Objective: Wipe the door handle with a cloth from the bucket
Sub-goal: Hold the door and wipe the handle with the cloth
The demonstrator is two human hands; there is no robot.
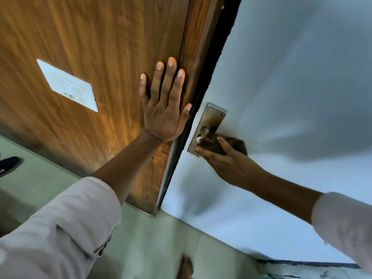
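A metal door handle [203, 132] sits on a stained steel backplate [211, 119] on the pale blue-white door [281, 87]. My right hand [225, 160] is shut on a dark brown cloth [235, 144], which it presses over the lever part of the handle and hides most of it. My left hand [165, 105] lies flat with spread fingers against the wooden panel [90, 47] beside the door's edge. No bucket is in view.
A white switch plate [68, 85] is set in the wooden panel at the left. A dark shoe [9, 165] lies on the pale tiled floor [151, 248] at the far left. A bare foot [185, 267] shows at the bottom.
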